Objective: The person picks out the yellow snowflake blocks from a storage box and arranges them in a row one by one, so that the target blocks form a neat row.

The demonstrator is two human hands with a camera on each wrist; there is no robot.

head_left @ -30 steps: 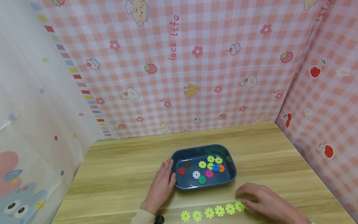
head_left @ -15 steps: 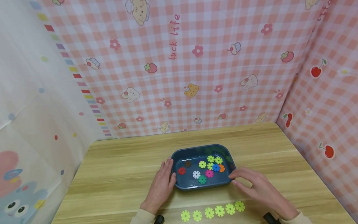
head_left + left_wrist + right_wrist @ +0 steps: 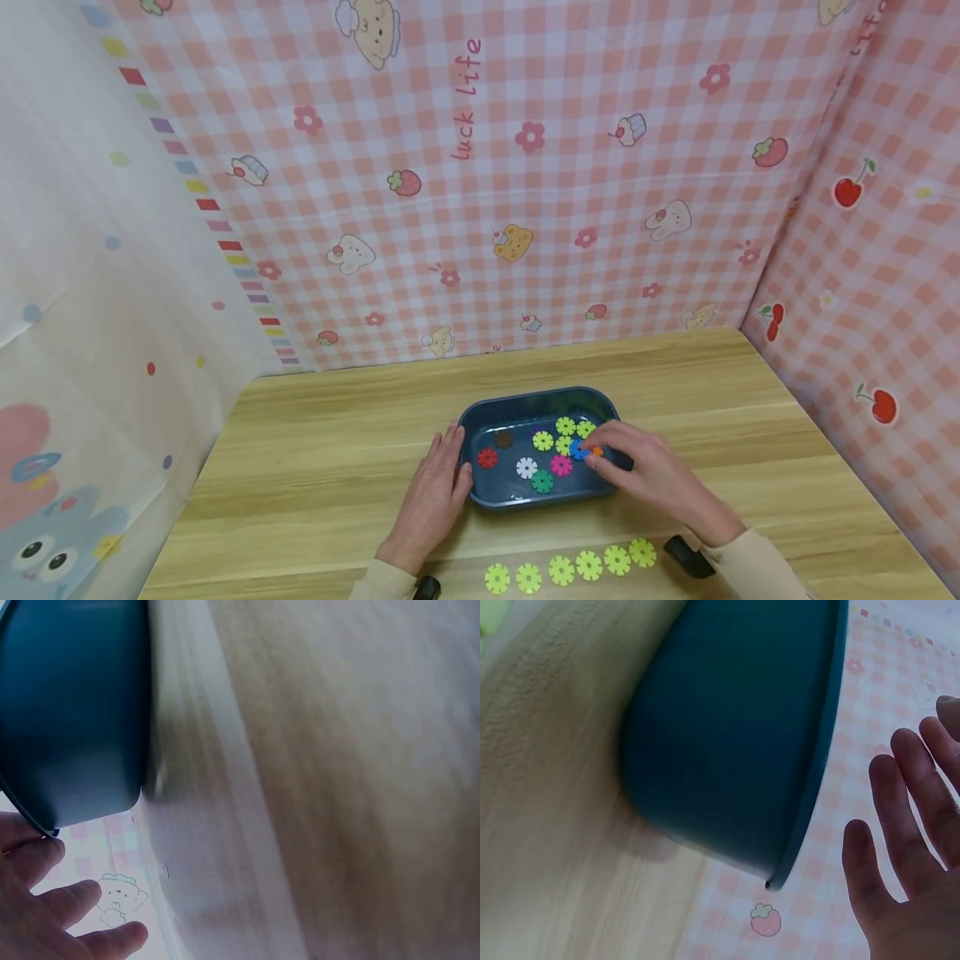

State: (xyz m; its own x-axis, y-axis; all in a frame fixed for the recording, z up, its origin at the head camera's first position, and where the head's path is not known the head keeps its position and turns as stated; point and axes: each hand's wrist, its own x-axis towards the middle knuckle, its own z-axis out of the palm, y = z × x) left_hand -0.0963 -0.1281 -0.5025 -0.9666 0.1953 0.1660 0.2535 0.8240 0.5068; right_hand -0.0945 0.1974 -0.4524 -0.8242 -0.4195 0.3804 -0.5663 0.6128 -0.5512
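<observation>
A dark blue tray [image 3: 525,502] stands on the table, with several notched plastic discs inside. At its left end my left hand [image 3: 431,492] rests with fingers lying along the rim; the left wrist view shows those fingers [image 3: 71,900] extended beside the tray wall. My right hand [image 3: 652,471] reaches over the right rim, thumb and forefinger apart at the blue disc [image 3: 577,450]. An orange disc [image 3: 597,452] is partly covered by that hand. In the right wrist view the other fingers [image 3: 900,817] are extended above the rim.
In front of the tray, several yellow-green discs [image 3: 588,565] lie in a row on the wooden table [image 3: 315,467]. The tray also holds yellow-green, red [image 3: 487,458], white [image 3: 527,467], green [image 3: 542,481], pink [image 3: 561,465] and brown discs [image 3: 503,439]. Patterned cloth [image 3: 480,208] hangs behind.
My right hand has moved from the right end of the disc row, up past the tray's right rim and in over the discs. The left hand has stayed in place.
</observation>
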